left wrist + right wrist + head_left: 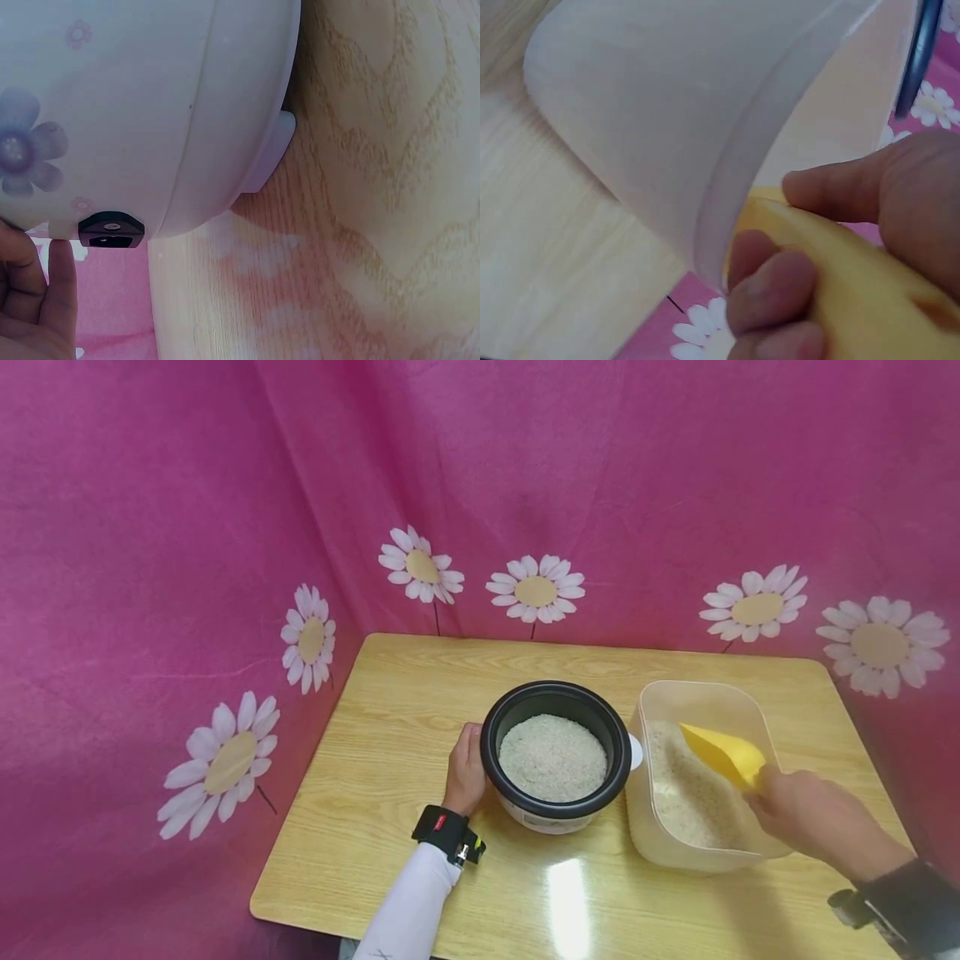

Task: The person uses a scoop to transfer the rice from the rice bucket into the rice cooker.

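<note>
A white rice cooker (551, 823) with a black inner pot (491, 752) stands on the table, lid off, uncooked rice (555, 758) in the pot. My left hand (467, 770) grips the cooker's left side, its fingertips partly hidden under the rim. In the left wrist view, that hand's fingers (61, 289) meet the flowered cooker wall (135, 120) beside a black power socket (111, 229). My right hand (821, 817) holds a yellow scoop (723, 753) by its handle, the blade over a translucent rice bin (651, 827). More rice (693, 802) lies inside the bin.
The wooden table (375, 735) carries the cooker and the bin side by side, a white cooker handle (636, 752) between them. Pink cloth (525, 468) with printed daisies hangs behind the table and along its sides.
</note>
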`<action>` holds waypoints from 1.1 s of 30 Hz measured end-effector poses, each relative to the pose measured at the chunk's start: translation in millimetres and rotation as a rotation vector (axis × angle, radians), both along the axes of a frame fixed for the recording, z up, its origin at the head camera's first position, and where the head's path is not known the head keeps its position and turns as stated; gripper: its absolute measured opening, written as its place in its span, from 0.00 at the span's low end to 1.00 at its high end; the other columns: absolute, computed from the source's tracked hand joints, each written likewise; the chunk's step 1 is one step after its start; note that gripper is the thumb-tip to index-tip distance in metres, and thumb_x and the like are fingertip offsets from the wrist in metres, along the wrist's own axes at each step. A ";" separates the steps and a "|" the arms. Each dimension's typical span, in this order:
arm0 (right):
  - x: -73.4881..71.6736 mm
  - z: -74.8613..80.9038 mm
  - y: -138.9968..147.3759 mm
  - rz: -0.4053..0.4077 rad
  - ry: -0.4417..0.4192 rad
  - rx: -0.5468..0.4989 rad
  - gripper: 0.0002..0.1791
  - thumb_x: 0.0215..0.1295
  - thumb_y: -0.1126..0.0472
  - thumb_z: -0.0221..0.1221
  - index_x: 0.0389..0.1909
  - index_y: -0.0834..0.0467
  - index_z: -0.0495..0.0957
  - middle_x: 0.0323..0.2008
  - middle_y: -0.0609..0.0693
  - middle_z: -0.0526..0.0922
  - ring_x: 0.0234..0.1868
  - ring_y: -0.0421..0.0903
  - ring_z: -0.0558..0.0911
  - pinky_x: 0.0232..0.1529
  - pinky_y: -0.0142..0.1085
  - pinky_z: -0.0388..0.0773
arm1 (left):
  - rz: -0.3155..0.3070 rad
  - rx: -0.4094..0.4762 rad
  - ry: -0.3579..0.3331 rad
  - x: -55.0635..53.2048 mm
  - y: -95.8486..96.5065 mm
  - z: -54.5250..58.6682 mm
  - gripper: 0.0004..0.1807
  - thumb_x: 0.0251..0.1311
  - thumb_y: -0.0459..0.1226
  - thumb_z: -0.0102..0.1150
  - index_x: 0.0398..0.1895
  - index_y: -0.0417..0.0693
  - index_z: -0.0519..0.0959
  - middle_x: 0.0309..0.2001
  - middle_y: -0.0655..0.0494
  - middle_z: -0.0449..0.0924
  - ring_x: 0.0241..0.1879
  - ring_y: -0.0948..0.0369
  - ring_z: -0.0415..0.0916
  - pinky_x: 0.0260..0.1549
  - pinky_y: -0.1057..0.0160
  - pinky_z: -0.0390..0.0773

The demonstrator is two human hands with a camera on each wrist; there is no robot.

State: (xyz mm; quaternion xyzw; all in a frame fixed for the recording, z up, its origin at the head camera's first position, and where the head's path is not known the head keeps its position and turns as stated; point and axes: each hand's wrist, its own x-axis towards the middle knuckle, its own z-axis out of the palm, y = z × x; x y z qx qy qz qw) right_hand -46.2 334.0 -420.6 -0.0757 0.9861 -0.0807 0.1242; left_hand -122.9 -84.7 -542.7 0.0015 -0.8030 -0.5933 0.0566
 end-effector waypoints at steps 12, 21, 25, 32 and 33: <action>-5.3 -2.8 -12.6 0.031 -0.025 0.071 0.13 0.64 0.61 0.58 0.20 0.55 0.72 0.17 0.48 0.70 0.18 0.47 0.68 0.17 0.40 0.66 | -0.004 0.005 0.019 0.2 2.1 -1.3 0.22 0.84 0.47 0.31 0.52 0.46 0.76 0.43 0.47 0.81 0.42 0.61 0.74 0.45 0.67 0.73; -4.1 -12.3 -16.6 0.142 0.039 0.132 0.10 0.50 0.70 0.58 0.18 0.54 0.69 0.18 0.48 0.67 0.18 0.46 0.67 0.16 0.40 0.67 | -0.004 0.013 0.010 -0.3 2.7 -1.1 0.22 0.84 0.47 0.31 0.51 0.46 0.76 0.43 0.47 0.81 0.42 0.60 0.74 0.45 0.66 0.73; -2.0 -15.6 -17.9 0.187 0.083 0.137 0.12 0.49 0.71 0.58 0.17 0.54 0.68 0.16 0.47 0.66 0.16 0.45 0.67 0.14 0.40 0.68 | 0.001 0.014 0.007 -0.1 2.8 -1.6 0.21 0.84 0.46 0.31 0.51 0.45 0.76 0.43 0.46 0.81 0.43 0.59 0.74 0.46 0.65 0.73; -3.4 -16.1 -15.1 0.339 0.094 0.121 0.14 0.50 0.67 0.64 0.17 0.53 0.68 0.15 0.44 0.65 0.15 0.40 0.63 0.16 0.32 0.64 | 0.009 -0.007 0.025 -1.7 1.6 -2.4 0.22 0.84 0.46 0.32 0.51 0.45 0.76 0.43 0.46 0.81 0.42 0.60 0.74 0.45 0.66 0.73; -3.8 -15.2 -14.9 0.353 0.085 0.112 0.14 0.51 0.66 0.65 0.17 0.53 0.69 0.15 0.44 0.66 0.15 0.39 0.63 0.16 0.31 0.64 | 0.009 -0.008 0.025 -1.8 1.5 -2.5 0.22 0.84 0.46 0.32 0.51 0.45 0.76 0.43 0.46 0.81 0.42 0.60 0.74 0.44 0.66 0.73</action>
